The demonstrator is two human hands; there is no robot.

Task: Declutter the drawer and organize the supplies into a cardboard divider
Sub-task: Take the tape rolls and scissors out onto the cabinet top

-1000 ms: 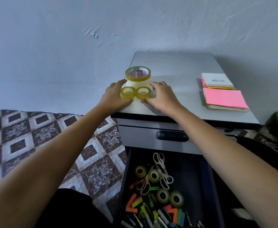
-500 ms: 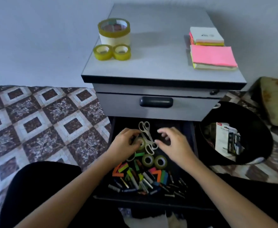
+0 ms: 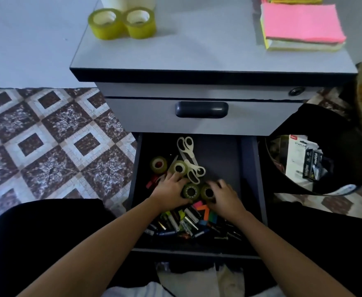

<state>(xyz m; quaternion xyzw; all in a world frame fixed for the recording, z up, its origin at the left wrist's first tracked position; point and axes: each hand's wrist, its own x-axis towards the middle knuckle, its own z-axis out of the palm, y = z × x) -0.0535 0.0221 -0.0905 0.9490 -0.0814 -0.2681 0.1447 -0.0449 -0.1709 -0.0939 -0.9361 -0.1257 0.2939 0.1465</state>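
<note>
The dark open drawer [image 3: 248,189] holds tape rolls, two pairs of white scissors [image 3: 189,159], markers [image 3: 175,221] and bright sticky flags [image 3: 203,209]. My left hand [image 3: 171,190] curls round a small tape roll [image 3: 190,191] in the drawer's middle. My right hand [image 3: 224,195] grips the roll beside it [image 3: 207,191]. Two more rolls [image 3: 159,165] lie further back, untouched. No cardboard divider is in view.
On the grey cabinet top [image 3: 197,46] stand two yellow tape rolls [image 3: 122,23], a larger roll behind them, and stacks of sticky notes [image 3: 302,24]. A black bin [image 3: 347,168] with packaging stands right of the drawer. Patterned floor lies to the left.
Both hands left the tape rolls on the cabinet top, dropped into the drawer, and now each holds a small tape roll there. The view tilted down.
</note>
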